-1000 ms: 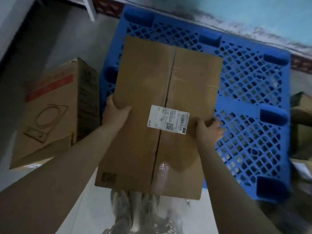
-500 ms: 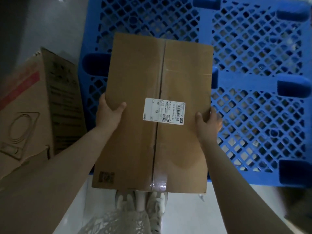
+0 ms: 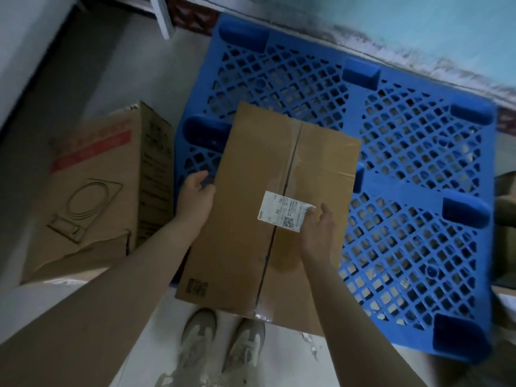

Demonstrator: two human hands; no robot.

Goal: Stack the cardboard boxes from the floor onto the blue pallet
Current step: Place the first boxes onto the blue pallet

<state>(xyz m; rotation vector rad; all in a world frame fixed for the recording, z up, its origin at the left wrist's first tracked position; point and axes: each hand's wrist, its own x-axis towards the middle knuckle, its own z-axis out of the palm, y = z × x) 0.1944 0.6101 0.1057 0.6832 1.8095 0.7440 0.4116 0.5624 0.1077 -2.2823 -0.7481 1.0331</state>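
Both grips now released: box [image 3: 251, 208] sits on pallet's [image 3: 405, 188] near-left corner, my left hand [image 3: 196, 201] loose beside it, right hand [image 3: 318, 230] spread over label [image 3: 279, 209].

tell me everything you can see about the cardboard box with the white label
The cardboard box is brown, long and flat, closed, with clear tape along the centre seam, a white label with a code on top and a dark printed square near one corner. It lies over the near left part of the blue pallet, its near end jutting past the pallet's edge. The right hand rests open on top by the label; the left hand is at its left edge, grip unclear.
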